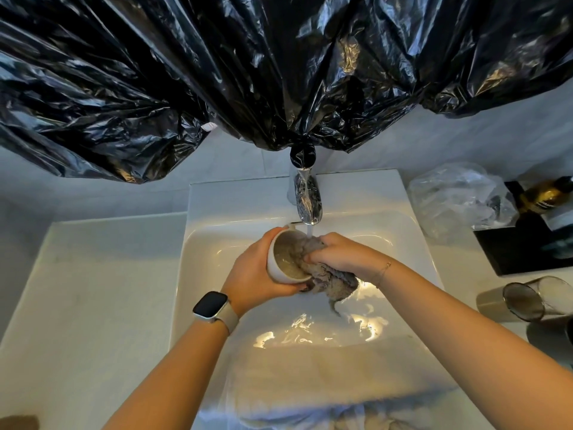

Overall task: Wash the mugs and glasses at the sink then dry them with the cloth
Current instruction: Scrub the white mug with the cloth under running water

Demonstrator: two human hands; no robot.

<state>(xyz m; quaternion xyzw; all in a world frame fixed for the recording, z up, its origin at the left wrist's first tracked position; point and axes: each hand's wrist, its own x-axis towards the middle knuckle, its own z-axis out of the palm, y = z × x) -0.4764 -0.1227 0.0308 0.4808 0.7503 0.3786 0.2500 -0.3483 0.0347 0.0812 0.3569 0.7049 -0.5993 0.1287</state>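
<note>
Now the left hand [257, 274] grips a round white mug [280, 268] over the white sink [217, 243], the right hand's [338, 254] fingers push a wet grey cloth [328, 279] inside it under running water, and clear glasses [533, 297] lie on the table nearby.

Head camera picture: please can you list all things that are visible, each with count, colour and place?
mug: one, white, over the sink, held tilted
cloth: one, grey, wet, partly pushed into the mug
sink: one, white, centre
tap: one, chrome, back of sink, water running
glasses: two seen, smoky clear, lying on the counter at right
black plastic sheet: one, black, hanging above the sink
clear plastic bag: one, transparent, right of the tap
bottle: one, amber with dark cap, far right
tray: one, black, under the bottle
watch: one, pale band, left wrist
left hand: grips the mug
right hand: grips the cloth
</note>
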